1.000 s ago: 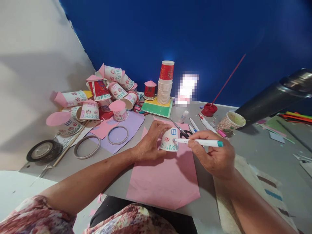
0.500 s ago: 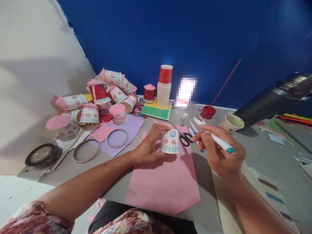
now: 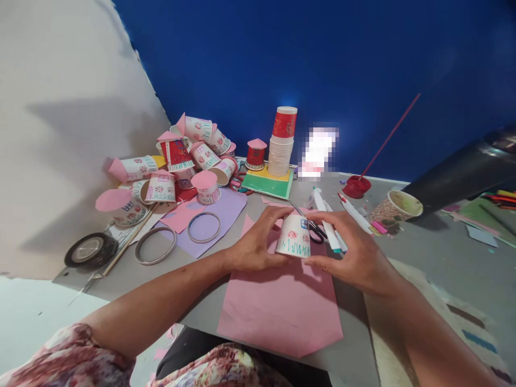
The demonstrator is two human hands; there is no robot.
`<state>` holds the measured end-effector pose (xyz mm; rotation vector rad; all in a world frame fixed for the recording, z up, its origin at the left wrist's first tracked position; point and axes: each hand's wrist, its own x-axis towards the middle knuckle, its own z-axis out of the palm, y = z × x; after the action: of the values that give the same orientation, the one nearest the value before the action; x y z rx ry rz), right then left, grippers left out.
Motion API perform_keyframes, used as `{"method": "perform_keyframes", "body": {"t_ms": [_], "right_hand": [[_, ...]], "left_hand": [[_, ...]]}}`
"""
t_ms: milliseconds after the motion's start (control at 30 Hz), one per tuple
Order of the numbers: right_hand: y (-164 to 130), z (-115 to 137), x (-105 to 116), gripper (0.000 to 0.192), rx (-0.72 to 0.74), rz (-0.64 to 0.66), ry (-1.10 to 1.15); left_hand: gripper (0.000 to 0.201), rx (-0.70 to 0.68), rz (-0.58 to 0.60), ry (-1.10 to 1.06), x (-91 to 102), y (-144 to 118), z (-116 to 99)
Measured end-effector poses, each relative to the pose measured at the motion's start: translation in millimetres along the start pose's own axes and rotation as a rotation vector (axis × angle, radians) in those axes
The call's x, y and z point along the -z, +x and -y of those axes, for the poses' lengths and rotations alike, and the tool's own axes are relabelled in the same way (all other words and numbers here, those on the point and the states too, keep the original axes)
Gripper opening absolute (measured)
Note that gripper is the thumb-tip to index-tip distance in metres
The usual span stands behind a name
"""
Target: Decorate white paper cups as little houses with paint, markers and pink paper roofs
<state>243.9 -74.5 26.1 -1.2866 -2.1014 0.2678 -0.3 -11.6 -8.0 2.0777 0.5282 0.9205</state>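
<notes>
An upside-down white paper cup stands over the pink paper sheet, with a blue window, red flowers and green grass drawn on it. My left hand is closed around its left side. On the right side, the fingers of my right hand touch the cup. A white marker with teal ends is tucked in the fingers of that same hand. Just behind the cup lie black-handled scissors, partly covered. More markers rest beyond my right hand.
Several decorated cups with pink paper roofs are piled at the left. A cup stack stands on a green-yellow pad. Tape rolls lie at left. A patterned cup, a red pot and a dark flask are at right.
My right hand has moved left and down to the cup, bringing the marker, now more upright. The cup has turned so its blue window faces further right. The view has shifted slightly left.
</notes>
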Motion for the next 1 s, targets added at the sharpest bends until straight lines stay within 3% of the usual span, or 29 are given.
{"method": "perform_keyframes", "body": {"t_ms": [167, 267, 467, 633, 833, 1000], "right_hand": [[0.8, -3.6, 8.2, 0.071, -0.078, -0.032, 0.089], [-0.5, -4.1, 8.6, 0.077, -0.082, -0.081, 0.156], [-5.7, 11.1, 11.1, 0.024, -0.021, -0.383, 0.219], [-4.6, 20.6, 10.1, 0.017, 0.173, -0.411, 0.135], [-3.8, 18.1, 6.3, 0.007, 0.042, -0.402, 0.145], [-3.4, 18.9, 6.1, 0.008, 0.058, -0.414, 0.155]], "left_hand": [[0.078, 0.115, 0.045, -0.242, 3.8, 4.5, -0.1], [0.074, 0.086, -0.008, -0.152, 4.2, 5.6, 1.0], [0.075, -0.011, -0.091, 0.168, 5.7, 3.8, 0.3], [0.077, -0.054, -0.106, 0.223, 5.9, 4.3, 0.2], [0.075, -0.081, -0.098, 0.199, 4.1, 4.7, -3.7], [0.074, -0.069, -0.101, 0.185, 2.4, 4.1, -4.6]]}}
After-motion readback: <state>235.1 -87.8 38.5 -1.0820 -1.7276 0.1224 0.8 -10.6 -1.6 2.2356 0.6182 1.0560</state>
